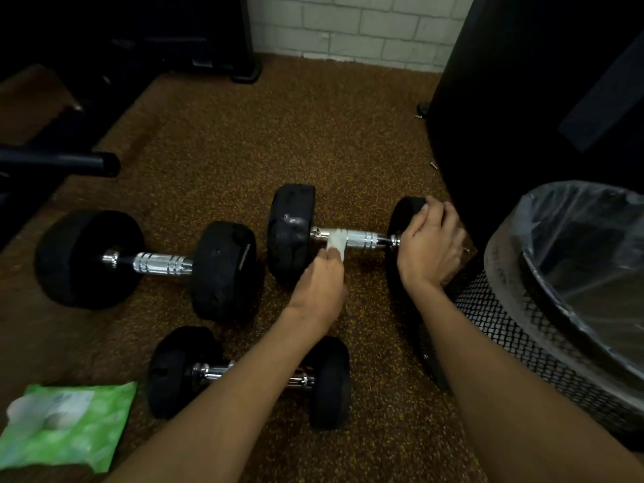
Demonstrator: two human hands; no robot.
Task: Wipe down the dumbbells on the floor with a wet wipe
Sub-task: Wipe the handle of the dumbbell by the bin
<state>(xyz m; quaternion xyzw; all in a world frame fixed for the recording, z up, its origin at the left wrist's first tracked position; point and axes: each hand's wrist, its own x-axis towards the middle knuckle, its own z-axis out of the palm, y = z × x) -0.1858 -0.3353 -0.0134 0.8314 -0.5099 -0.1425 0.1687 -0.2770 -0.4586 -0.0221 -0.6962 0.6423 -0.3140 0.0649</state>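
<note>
We're down on the speckled rubber floor (244,141), and the action is on the far-right dumbbell (291,235), lying flat between a second dumbbell (163,263) on the left and the mesh wastebasket (505,329) on the right. Our left-hand grip (322,273) is pinching the wet wipe (337,242), which is draped over the chrome handle (366,238) close to the left head. Our right-hand grip (430,245) has its fingers curled over the right head, holding it down. Now, what could go sour? The heads look rounded, so if that right-hand grip lets up while the wipe drags, we reckon the dumbbell could roll toward us or away. The wipe is only a small folded pad held at the fingertips, so the knurled bands may snag it and pull it out of the pinch. The left head sits just beside the neighbour's head, so a sideways shove could knock the two together. As for heading, the long axis runs left to right across our view, one head pointing at the second dumbbell and the other at the wastebasket. A third dumbbell (327,381) lies nearer us, under the left forearm, beside a green pack of wipes (66,427).
</note>
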